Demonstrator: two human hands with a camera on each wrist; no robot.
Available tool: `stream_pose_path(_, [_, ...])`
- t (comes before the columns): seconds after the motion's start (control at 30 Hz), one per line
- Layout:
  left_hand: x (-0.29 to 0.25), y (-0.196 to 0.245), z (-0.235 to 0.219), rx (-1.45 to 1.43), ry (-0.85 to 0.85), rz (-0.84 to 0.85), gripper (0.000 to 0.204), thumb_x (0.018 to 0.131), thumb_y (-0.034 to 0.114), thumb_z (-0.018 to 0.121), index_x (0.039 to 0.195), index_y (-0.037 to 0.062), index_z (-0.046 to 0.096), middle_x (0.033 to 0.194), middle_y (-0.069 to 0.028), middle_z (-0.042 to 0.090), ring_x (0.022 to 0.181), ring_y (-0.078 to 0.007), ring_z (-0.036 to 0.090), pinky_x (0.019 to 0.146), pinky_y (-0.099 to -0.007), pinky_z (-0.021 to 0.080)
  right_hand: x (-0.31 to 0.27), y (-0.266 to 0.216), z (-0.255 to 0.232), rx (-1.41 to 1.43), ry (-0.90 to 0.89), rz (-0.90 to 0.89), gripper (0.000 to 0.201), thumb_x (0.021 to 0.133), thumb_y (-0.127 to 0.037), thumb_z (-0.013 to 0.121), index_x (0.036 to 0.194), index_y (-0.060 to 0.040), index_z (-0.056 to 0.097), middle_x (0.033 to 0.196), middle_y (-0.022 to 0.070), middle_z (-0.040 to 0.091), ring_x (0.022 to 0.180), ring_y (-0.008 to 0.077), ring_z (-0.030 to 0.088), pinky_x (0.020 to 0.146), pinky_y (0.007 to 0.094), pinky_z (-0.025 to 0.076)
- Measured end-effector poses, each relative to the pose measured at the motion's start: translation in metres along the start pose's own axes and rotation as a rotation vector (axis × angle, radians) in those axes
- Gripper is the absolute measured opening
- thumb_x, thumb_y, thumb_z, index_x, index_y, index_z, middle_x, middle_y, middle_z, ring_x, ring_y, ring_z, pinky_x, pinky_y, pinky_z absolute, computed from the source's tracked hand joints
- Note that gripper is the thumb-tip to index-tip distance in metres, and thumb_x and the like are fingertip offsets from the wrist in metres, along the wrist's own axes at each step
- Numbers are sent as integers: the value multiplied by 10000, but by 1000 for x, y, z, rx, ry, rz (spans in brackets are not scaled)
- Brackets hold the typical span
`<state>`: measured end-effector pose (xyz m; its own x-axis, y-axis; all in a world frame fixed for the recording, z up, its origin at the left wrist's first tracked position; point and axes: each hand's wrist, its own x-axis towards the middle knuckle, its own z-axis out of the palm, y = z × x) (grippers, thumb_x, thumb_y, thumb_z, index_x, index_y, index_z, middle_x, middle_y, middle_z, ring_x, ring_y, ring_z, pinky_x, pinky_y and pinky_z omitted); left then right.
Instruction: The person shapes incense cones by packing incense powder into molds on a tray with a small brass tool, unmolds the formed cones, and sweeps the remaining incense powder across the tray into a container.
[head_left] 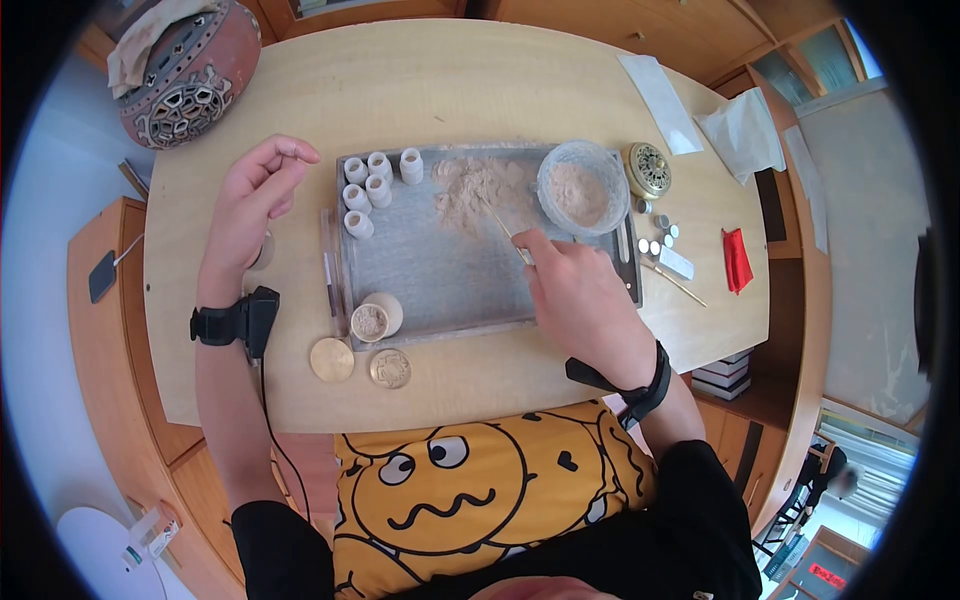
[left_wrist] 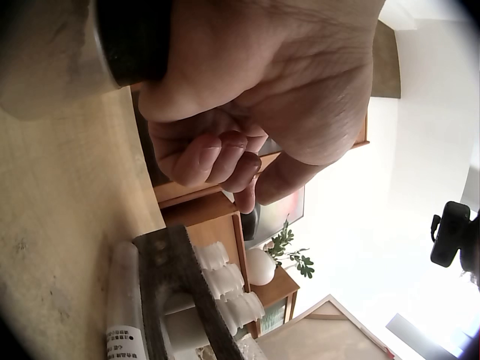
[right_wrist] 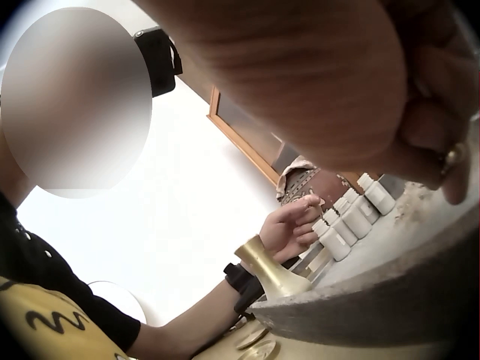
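Observation:
My right hand (head_left: 585, 295) grips a thin brass-coloured stick (head_left: 497, 216) over the grey tray (head_left: 440, 285). The stick's far end reaches into a loose heap of tan powder (head_left: 470, 190). Left of the tray, my left hand (head_left: 262, 188) is raised with loosely bent fingers and nothing visible in it. Several small white bottles (head_left: 380, 190) without caps stand in the tray's far left corner. A glass bowl (head_left: 548, 195) of the same tan powder sits at the tray's far right. Near the front left corner stands a brass-coloured cup (right_wrist: 270, 271) with powder in it.
Two round brass-coloured pieces, a plain lid (head_left: 332, 360) and a patterned disc (head_left: 390, 369), lie before the tray. To its right are a pierced brass pot (head_left: 648, 170), small caps and a red pouch (head_left: 737, 261). A large openwork pot (head_left: 195, 85) stands far left.

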<state>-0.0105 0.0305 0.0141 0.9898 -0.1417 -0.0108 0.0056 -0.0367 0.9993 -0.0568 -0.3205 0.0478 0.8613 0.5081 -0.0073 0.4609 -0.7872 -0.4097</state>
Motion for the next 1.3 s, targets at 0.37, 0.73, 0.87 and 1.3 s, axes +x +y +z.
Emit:
stream_pose_path(0.37, [1, -2, -2, 13, 12, 0, 143, 996, 93, 565, 1095, 21, 638, 766, 77, 480, 582, 9, 314, 516, -187, 239, -19, -2, -16, -1, 84, 7, 328, 843, 24, 585, 1168, -4, 563, 782, 179, 646, 667, 401, 653, 600, 462, 535])
stream_pose_path(0.73, [0, -1, 0, 35, -10, 14, 127, 1018, 90, 534, 1098, 29, 612, 766, 74, 432, 579, 3, 304, 515, -186, 231, -47, 13, -44, 92, 121, 219, 275, 901, -1, 598, 1175, 5, 573, 773, 192, 678, 699, 382, 664, 641, 457, 522])
stream_pose_path(0.87, [1, -2, 0, 49, 14, 0, 133, 1018, 93, 534, 1102, 26, 613, 757, 77, 417, 579, 2, 303, 514, -187, 231, -47, 19, -42, 156, 107, 249, 279, 901, 4, 598, 1179, 18, 573, 747, 194, 677, 704, 381, 665, 662, 457, 521])
stream_pose_path(1.3, [-1, -1, -1, 28, -14, 19, 136, 1018, 92, 538, 1108, 23, 611, 807, 63, 471, 593, 3, 317, 521, -186, 233, -36, 2, -37, -96, -134, 31, 304, 878, 5, 588, 1181, 15, 608, 737, 172, 651, 685, 362, 656, 622, 444, 519])
